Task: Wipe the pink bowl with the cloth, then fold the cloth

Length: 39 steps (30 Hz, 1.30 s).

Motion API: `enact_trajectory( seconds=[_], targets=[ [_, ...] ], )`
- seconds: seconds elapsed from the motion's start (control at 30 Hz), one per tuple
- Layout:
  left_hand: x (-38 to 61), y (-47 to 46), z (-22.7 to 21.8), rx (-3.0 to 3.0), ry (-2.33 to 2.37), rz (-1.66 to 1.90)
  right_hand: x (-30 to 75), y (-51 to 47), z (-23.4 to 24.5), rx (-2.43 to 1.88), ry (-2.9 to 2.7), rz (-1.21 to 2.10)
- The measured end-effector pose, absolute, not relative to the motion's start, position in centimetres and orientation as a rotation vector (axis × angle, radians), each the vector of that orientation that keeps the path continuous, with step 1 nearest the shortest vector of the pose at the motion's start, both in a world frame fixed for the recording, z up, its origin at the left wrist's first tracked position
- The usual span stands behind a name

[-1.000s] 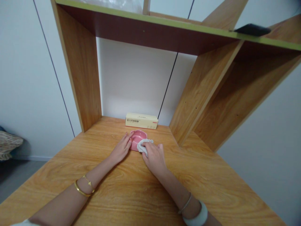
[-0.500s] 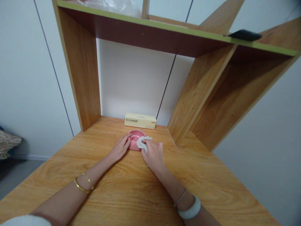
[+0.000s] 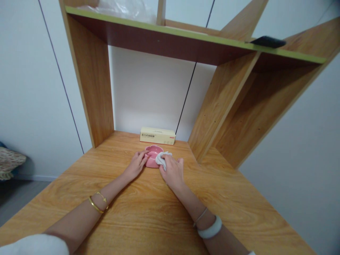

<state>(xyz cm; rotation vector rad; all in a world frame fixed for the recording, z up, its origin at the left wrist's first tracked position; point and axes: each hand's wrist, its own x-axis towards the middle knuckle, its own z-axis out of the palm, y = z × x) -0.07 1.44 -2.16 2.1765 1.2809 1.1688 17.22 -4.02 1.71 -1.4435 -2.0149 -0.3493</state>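
Note:
A small pink dish [image 3: 152,155] with a scalloped rim sits on the wooden desk [image 3: 148,212], just in front of a long cream box [image 3: 157,136]. My left hand [image 3: 136,165] rests against the dish's left side, fingers curled round its rim. My right hand [image 3: 172,171] is closed on a crumpled white cloth [image 3: 162,158] and presses it on the dish's right edge. Part of the dish is hidden behind the cloth and my fingers.
A wooden upright [image 3: 92,81] stands at the left and slanted wooden panels [image 3: 228,102] at the right. The shelf above [image 3: 164,35] carries a clear plastic bag [image 3: 124,9] and a black object [image 3: 267,41]. White wall panels lie behind.
Both hands stay at the dish; the right hand with the cloth has shifted slightly along its right rim. The view has tilted a little.

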Motion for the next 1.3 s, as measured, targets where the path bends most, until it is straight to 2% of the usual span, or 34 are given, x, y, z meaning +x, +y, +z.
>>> enact_trajectory(
  seconds=[0.47,1.3],
  targets=[
    [0.0,0.8,-1.6,2.225,1.328,1.13,17.0,-4.7,1.6,-1.668,-2.142,-0.39],
    [-0.4,1.0,-1.7,2.225,1.264,1.106,17.4,-4.7,1.4,-1.621,-2.198,-0.299]
  ],
)
